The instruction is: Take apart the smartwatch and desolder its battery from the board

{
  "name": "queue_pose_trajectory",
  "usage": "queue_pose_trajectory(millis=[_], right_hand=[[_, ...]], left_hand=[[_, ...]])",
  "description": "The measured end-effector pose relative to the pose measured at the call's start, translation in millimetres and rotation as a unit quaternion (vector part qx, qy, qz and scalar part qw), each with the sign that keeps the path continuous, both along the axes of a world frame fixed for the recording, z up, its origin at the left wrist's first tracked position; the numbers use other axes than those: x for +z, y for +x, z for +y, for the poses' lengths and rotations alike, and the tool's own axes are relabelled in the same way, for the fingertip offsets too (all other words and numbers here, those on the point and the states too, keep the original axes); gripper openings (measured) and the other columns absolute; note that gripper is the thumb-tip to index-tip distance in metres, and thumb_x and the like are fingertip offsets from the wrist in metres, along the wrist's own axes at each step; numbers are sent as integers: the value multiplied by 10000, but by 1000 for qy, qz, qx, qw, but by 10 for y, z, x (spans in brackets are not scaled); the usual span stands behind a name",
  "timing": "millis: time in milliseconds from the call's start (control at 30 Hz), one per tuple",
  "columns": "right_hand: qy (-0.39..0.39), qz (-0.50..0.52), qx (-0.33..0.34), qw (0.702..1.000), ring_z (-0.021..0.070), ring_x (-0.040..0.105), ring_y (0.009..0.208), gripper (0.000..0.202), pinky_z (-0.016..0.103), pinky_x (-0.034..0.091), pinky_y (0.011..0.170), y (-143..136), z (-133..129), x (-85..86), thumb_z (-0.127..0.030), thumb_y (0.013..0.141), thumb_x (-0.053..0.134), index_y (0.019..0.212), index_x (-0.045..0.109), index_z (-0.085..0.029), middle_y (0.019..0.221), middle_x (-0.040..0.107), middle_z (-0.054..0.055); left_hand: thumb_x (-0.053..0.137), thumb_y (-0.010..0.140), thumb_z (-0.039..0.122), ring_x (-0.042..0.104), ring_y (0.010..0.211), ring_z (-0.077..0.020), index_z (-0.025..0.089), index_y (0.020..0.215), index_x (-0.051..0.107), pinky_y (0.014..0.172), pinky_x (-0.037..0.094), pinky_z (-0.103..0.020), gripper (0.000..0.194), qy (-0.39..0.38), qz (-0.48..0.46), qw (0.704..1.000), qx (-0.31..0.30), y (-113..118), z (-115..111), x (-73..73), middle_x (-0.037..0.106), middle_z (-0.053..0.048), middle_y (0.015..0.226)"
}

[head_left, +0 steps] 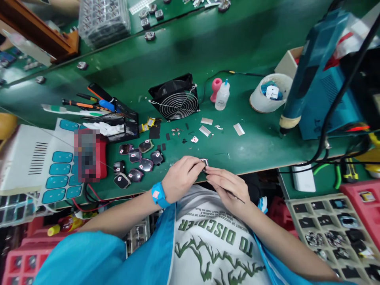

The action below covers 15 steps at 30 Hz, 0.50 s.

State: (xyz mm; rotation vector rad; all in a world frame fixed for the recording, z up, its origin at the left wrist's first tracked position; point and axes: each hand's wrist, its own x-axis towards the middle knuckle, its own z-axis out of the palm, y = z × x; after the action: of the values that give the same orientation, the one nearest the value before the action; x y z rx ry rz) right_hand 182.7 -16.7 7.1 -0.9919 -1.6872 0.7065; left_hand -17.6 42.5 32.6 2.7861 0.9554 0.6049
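At the front edge of the green table, my left hand [184, 174] has its fingers closed round a small metal part [204, 161], which looks like a watch case. A blue band sits on that wrist. My right hand [228, 187] meets it from the other side, fingertips at the same part. A thin dark tool [235, 196], like tweezers or a screwdriver, lies within my right hand and sticks out towards the wrist. Fingers cover most of the metal part. Left of my hands lie several dark watch faces [145, 164] with small white labels.
Behind stand a black fan [178, 103], a clear bottle [222, 96] and a white tub [268, 95]. A blue power tool [308, 71] hangs at the right. Pen holder [126, 126] and red meter [101, 158] are left; a parts tray [326, 209] is lower right.
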Motion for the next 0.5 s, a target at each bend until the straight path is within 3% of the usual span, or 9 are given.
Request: queue_pose_trajectory(millis=[133,300,500], right_hand=[[-39,34,-2,999,213,760,1071,263,346,641,934,7,25,48,-84,954,619,1127,752,-231,1102,793,88],[-56,42,-2,998,206,766,1043,284,346,643,922,24,57,101,-72,948,618,1131,750,-244,1060,799,68],[-51,29,9,998,223,759,1080,251,376,647,921,32,52,118,-78,960,594,1117,719,-229,1052,792,87]], left_hand=[[486,1001,57,692,1054,-208,151,1230,586,925,614,-355,267,-33,-53,996,-64,-106,143,-37,728,-91,1078],[489,1044,147,701,1135,-236,166,1210,618,913,618,-378,211,7,-54,992,-118,-167,214,6,759,-100,1097],[498,1028,104,704,1019,-233,121,1219,616,853,625,-377,225,9,-48,996,-70,-169,131,-48,747,-130,1066]])
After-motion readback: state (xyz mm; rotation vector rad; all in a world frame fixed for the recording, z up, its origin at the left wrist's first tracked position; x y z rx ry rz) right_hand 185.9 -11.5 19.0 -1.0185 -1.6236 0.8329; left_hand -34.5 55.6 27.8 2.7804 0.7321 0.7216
